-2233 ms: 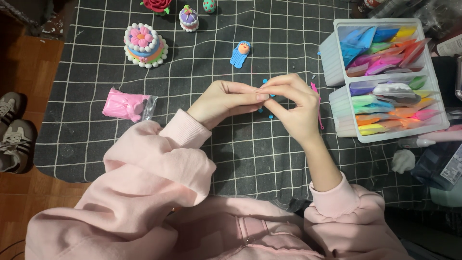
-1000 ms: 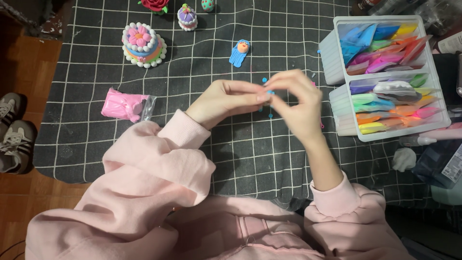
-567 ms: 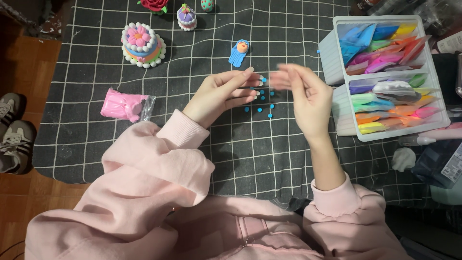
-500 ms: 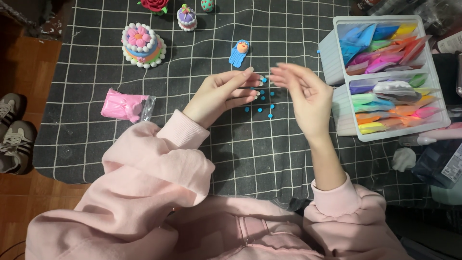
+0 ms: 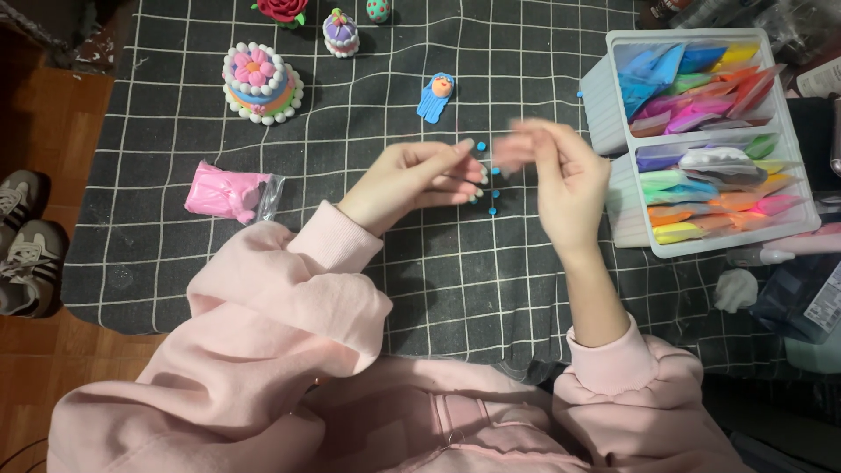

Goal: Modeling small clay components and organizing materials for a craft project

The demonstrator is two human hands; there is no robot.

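My left hand [image 5: 416, 180] hovers over the black gridded mat [image 5: 438, 280], fingers lightly curled and pointing right. I cannot see whether it pinches anything. My right hand [image 5: 565, 188] is a short gap to its right, palm turned left, with spread fingertips blurred by motion and nothing visible in them. Several tiny blue clay balls [image 5: 493, 194] lie on the mat between and just below the two sets of fingertips. A small blue clay figure [image 5: 435, 96] with an orange face lies farther up the mat.
A clear box [image 5: 613, 188] of coloured clay packets stands at the right. A layered clay cake [image 5: 260, 83], a clay cupcake [image 5: 340, 31] and a red clay rose [image 5: 282, 9] sit at the back left. A pink clay bag [image 5: 226, 191] lies left. Shoes [image 5: 22, 254] rest on the floor.
My hands, earlier pinched together over a small blue piece, have drawn apart. Tiny blue balls now show on the mat between them. The right hand is still moving.
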